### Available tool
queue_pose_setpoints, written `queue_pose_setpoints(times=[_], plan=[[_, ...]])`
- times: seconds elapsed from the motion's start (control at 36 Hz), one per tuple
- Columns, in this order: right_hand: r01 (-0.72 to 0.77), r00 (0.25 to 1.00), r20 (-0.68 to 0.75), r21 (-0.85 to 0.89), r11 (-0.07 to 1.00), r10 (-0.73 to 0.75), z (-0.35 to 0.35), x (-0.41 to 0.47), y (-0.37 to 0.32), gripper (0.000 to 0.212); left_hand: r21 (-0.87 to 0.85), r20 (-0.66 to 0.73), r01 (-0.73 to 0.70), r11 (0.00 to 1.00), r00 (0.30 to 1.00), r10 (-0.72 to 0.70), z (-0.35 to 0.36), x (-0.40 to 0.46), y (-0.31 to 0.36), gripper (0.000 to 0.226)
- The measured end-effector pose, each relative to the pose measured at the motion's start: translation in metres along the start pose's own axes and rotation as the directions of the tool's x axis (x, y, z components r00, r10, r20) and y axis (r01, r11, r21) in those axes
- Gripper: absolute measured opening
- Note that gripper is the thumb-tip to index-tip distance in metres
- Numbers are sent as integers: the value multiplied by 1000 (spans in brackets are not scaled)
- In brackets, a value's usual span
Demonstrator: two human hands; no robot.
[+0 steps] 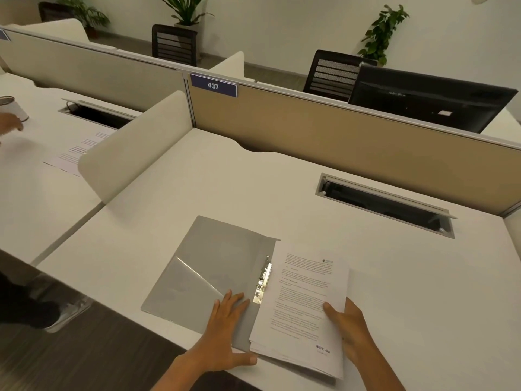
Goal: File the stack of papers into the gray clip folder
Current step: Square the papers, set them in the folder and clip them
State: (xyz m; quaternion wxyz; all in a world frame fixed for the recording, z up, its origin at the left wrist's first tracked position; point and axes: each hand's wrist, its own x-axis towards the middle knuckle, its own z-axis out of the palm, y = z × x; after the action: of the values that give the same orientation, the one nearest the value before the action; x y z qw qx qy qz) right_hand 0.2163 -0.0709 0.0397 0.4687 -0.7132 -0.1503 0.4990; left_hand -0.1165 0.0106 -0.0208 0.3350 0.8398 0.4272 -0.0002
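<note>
The gray clip folder [208,266] lies open on the white desk near its front edge, with a clear pocket on its left leaf. Its metal clip [263,282] runs along the spine. The stack of printed papers [303,303] rests over the folder's right leaf, just right of the clip. My left hand [228,331] lies flat on the folder beside the spine, fingers spread, thumb near the stack's bottom left corner. My right hand [348,328] grips the stack's right edge, thumb on top of the top sheet.
A cable hatch [386,203] is sunk into the desk at the back right. A tan partition [324,128] closes the back and a rounded divider [132,148] the left. On the neighbouring desk lie a printed sheet [76,150], a can [12,108] and another person's hand [10,124].
</note>
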Motion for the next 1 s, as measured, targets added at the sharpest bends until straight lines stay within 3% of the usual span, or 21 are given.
queue_pose_setpoints(times=[0.33, 0.78, 1.0], plan=[[15, 1000, 14, -18, 1000, -15, 3, 2, -2, 32, 94, 38, 23, 995, 999, -27, 3, 3, 2, 127], [13, 999, 32, -57, 998, -11, 13, 5, -8, 38, 104, -40, 24, 994, 999, -20, 8, 2, 9, 124], [40, 997, -57, -308, 951, -60, 22, 13, -14, 53, 133, -49, 32, 991, 998, -26, 5, -1, 15, 118]])
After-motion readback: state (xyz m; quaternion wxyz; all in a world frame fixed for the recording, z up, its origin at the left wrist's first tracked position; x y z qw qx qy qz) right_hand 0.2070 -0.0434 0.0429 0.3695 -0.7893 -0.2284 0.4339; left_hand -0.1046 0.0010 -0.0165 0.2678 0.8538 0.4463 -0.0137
